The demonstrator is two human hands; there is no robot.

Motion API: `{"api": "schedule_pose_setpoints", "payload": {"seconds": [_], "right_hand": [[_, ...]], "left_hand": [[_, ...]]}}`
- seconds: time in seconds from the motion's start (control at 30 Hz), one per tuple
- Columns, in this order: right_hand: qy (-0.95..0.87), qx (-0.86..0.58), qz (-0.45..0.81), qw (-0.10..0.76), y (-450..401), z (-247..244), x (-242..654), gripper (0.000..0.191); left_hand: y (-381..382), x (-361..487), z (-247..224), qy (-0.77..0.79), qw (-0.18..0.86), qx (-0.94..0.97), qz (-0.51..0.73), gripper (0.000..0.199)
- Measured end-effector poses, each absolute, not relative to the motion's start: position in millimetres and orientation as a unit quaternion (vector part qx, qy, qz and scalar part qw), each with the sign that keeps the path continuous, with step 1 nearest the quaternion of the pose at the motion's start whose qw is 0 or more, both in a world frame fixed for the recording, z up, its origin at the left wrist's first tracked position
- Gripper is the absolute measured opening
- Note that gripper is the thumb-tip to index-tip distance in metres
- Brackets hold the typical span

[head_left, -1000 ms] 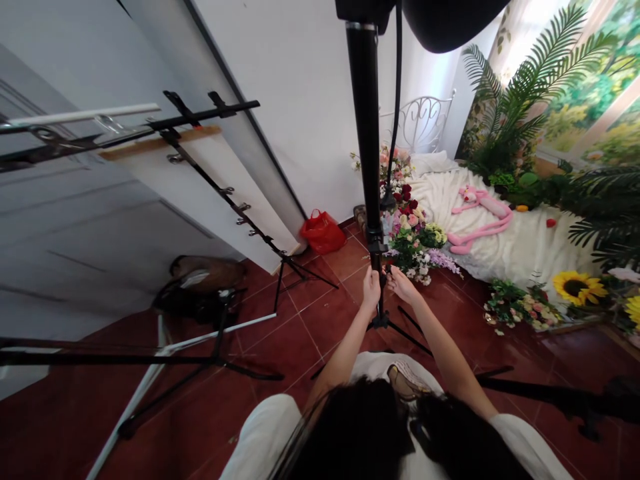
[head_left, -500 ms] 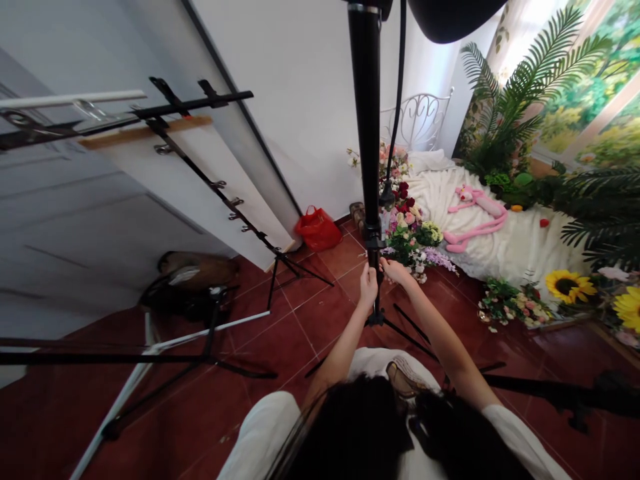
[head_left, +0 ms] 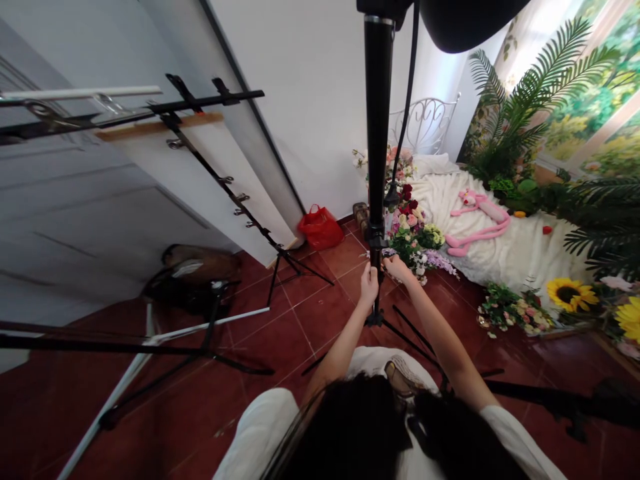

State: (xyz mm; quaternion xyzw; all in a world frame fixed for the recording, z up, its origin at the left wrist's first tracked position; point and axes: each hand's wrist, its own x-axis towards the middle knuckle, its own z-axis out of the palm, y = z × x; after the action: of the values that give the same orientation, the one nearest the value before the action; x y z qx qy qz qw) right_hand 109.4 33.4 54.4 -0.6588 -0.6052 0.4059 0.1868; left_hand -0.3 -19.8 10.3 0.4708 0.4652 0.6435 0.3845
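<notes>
A black light stand (head_left: 379,127) rises in front of me, with a dark lamp head (head_left: 467,20) at its top and a cable hanging along its right side. Below the stand's collar, my left hand (head_left: 369,287) is closed around the lower tube. My right hand (head_left: 399,269) is closed in a pinch at the tube's right side, at almost the same height. The small part under its fingertips is hidden. Tripod legs (head_left: 407,333) spread over the floor below my hands.
Left, a black stand bar (head_left: 220,100) with clips stands beside a white board (head_left: 200,193). A red bag (head_left: 321,228) lies by the wall. White and black stand legs (head_left: 210,327) cross the tiles. Flowers (head_left: 417,230) and a fur-covered bed with a pink plush toy (head_left: 485,217) are right.
My view has shifted slightly, so the stand's top and the background appear a little further right and lower. Both hands keep their places on the stand.
</notes>
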Motion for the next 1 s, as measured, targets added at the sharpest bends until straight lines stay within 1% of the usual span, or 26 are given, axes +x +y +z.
{"api": "schedule_pose_setpoints", "payload": {"seconds": [0.07,0.17,0.23,0.33,0.43,0.53,0.6,0.7,0.77,0.8,0.87,0.93,1.0], "right_hand": [[-0.571,-0.651,0.447,0.224,25,53,112,0.022],[-0.510,-0.592,0.537,0.317,13,54,117,0.021],[-0.477,-0.549,0.577,0.371,7,53,120,0.025],[-0.456,-0.517,0.595,0.413,5,52,120,0.033],[-0.468,-0.508,0.580,0.432,8,56,119,0.037],[-0.516,-0.453,0.548,0.477,11,79,124,0.044],[-0.570,-0.377,0.531,0.501,11,106,127,0.056],[-0.663,-0.304,0.484,0.484,11,151,120,0.078],[-0.689,-0.278,0.440,0.505,12,174,104,0.084],[-0.695,-0.272,0.421,0.516,13,183,94,0.082],[-0.700,-0.282,0.390,0.528,15,193,74,0.071],[-0.694,-0.317,0.361,0.537,15,197,60,0.057],[-0.672,-0.367,0.322,0.557,13,196,51,0.048]], "left_hand": [[-20,0,10,0.459,0.395,0.468,0.644,0.062],[-21,1,9,0.455,0.401,0.466,0.644,0.061],[-21,1,9,0.457,0.400,0.468,0.642,0.059],[-21,1,8,0.460,0.392,0.468,0.645,0.059],[-20,1,8,0.458,0.387,0.472,0.646,0.059],[-20,1,8,0.457,0.385,0.469,0.650,0.057],[-21,2,8,0.457,0.390,0.465,0.650,0.057],[-23,2,9,0.464,0.394,0.461,0.646,0.059],[-23,1,9,0.466,0.392,0.461,0.645,0.059],[-23,1,9,0.466,0.392,0.460,0.646,0.059],[-23,1,8,0.463,0.399,0.458,0.645,0.059],[-21,1,8,0.459,0.412,0.450,0.646,0.059],[-20,3,12,0.447,0.436,0.427,0.653,0.059]]}}
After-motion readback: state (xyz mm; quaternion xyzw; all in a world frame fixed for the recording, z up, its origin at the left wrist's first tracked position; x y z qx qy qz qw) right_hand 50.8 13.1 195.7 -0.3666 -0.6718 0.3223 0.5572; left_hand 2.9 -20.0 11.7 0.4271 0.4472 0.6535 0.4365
